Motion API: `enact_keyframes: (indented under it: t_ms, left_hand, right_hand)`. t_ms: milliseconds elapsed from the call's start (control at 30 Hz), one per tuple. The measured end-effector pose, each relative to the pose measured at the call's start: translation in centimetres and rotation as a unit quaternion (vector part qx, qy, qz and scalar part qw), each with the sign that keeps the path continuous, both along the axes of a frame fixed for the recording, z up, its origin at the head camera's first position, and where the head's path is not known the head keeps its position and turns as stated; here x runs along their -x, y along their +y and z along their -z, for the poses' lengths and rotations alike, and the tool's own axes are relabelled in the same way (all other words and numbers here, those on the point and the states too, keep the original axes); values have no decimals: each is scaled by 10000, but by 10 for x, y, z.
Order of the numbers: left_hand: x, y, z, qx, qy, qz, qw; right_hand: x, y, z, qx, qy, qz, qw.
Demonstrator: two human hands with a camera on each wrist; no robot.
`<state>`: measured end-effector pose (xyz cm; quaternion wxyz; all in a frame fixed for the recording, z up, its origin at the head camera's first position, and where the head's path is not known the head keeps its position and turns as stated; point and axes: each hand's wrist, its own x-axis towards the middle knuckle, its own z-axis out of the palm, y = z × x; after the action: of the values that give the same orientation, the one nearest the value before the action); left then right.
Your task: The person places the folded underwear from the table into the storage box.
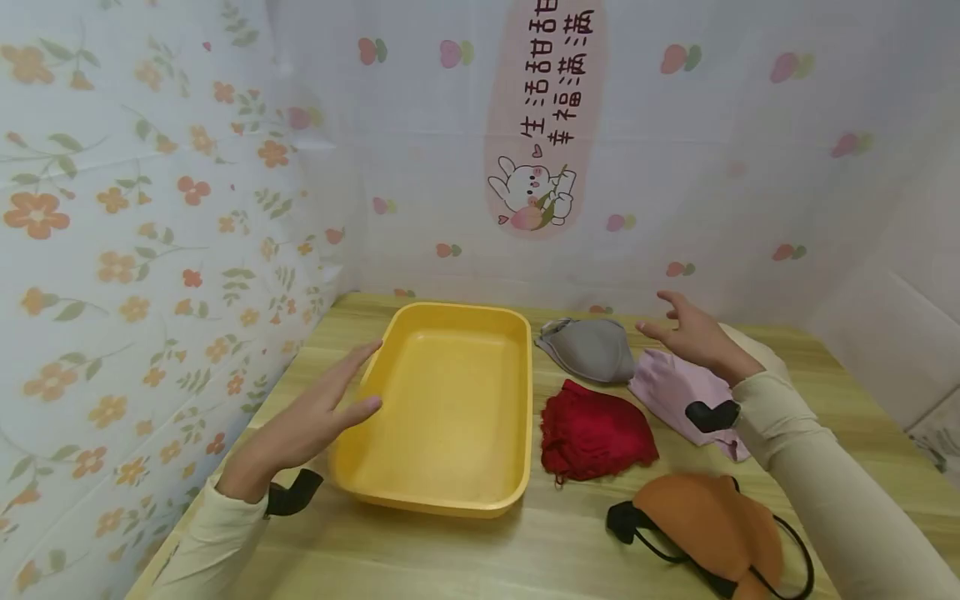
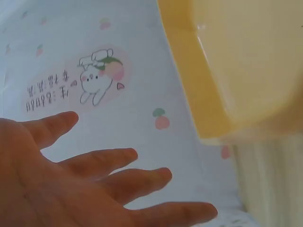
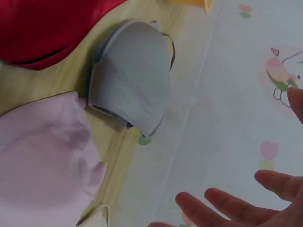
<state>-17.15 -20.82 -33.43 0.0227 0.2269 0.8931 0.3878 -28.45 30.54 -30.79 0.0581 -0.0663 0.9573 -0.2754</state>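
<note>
A shallow yellow plastic basin stands on the table with nothing inside. My left hand hovers by its left rim, fingers spread and holding nothing; the left wrist view shows the fingers apart from the basin wall. My right hand is raised over the right side, fingers extended, near a grey folded bra and a pink one. Closer in lie a dark red lace-edged bra and an orange bra with black straps. Something cream-coloured is mostly hidden behind my right wrist.
The wood-grain table meets a printed cloth backdrop at the back. Flowered cloth hangs close along the left side. Black wrist bands with mounts sit on both cream sleeves.
</note>
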Motion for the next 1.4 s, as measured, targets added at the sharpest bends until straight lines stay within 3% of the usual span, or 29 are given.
enact_keyframes:
  t_ms: [233,500,767,933,1133,1400]
  left_hand:
    - [-18,-16,13,-421,160,-6,9990]
    - [-31,-20,31,-885,-189,81,9959]
    - [-38,-25,48,-1294,-715,139,9889]
    - [-38,-23,56,-1169,-737,98,9904]
    - [-36,-16,62,-1143,-881,73,9895]
    - [-44,-16,69,-985,-1002,-275,9897]
  right_hand:
    - [19,-5,5,369,-221,153,9990]
    - [36,-18,25,632,-450,74,9970]
    - [46,-28,42,332,-754,-91,9966]
    - [49,-31,52,200,-863,-416,9952]
    - [50,-24,64,772,-1049,-238,9912]
    - [60,-24,78,932,-717,-323,9925]
